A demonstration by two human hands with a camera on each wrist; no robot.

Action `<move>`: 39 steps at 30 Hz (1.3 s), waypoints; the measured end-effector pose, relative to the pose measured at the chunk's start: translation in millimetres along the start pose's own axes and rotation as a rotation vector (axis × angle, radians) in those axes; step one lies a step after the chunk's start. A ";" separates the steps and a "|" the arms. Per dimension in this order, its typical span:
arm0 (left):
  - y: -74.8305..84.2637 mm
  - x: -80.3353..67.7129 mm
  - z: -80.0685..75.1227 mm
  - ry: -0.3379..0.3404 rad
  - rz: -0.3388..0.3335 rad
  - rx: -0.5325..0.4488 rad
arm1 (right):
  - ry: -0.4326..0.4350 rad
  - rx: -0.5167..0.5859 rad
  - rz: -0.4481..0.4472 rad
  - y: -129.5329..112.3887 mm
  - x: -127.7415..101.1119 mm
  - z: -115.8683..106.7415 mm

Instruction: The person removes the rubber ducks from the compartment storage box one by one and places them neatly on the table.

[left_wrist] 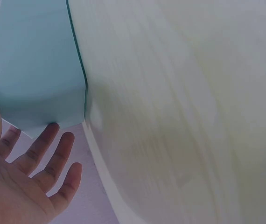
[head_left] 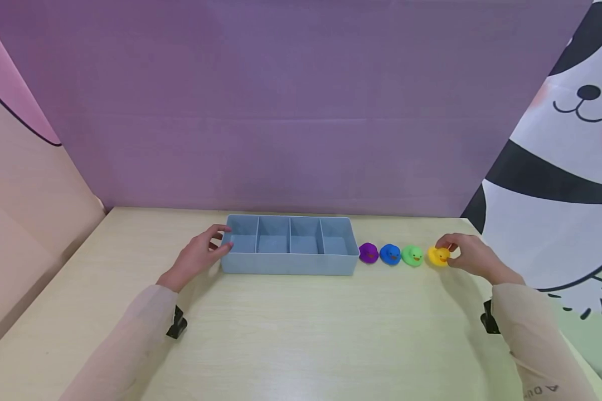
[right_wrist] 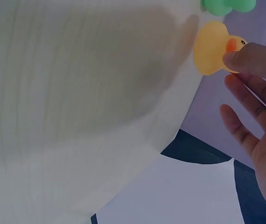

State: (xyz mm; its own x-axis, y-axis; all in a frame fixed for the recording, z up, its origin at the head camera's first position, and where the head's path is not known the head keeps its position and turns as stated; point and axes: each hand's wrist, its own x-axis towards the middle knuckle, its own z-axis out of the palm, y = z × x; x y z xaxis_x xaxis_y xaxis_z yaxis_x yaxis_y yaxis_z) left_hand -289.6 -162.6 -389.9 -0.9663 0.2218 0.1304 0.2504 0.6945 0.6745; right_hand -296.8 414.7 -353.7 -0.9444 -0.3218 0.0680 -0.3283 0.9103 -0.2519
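Purple backdrop rises behind the pale desk (head_left: 301, 334). Right hand (head_left: 474, 257) fingers pinch the yellow duck (head_left: 438, 255), beak facing the person. Left hand (head_left: 200, 254), fingers relaxed, touches the blue tray (head_left: 288, 262), long axis left-right, four compartments empty.

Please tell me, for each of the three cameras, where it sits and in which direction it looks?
Head: looks forward and down at table, tray, four ducks; both hands and sleeves show.
Left wrist: beside left hand, facing the tray's end; straight fingers show.
Right wrist: beside right hand, facing yellow duck, which the fingers pinch.
Shared: head and right wrist both show yellow duck and green duck.
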 end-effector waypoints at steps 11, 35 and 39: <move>0.3 0.8 -0.3 -0.001 -0.003 -0.003 | -0.016 0.013 0.019 -0.1 1.9 9.6; -1.4 2.3 -0.3 0.004 0.017 -0.008 | -0.028 0.006 0.039 1.3 3.1 13.2; -1.6 2.1 -0.6 0.002 0.025 -0.035 | -0.034 0.006 0.036 0.3 2.5 12.4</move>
State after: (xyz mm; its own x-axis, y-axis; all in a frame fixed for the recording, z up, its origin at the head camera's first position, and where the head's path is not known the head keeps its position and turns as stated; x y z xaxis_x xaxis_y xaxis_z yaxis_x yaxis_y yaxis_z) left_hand -292.1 -163.7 -390.2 -0.9599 0.2375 0.1491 0.2726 0.6647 0.6956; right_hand -299.1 410.9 -365.6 -0.9542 -0.2980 0.0259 -0.2943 0.9198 -0.2595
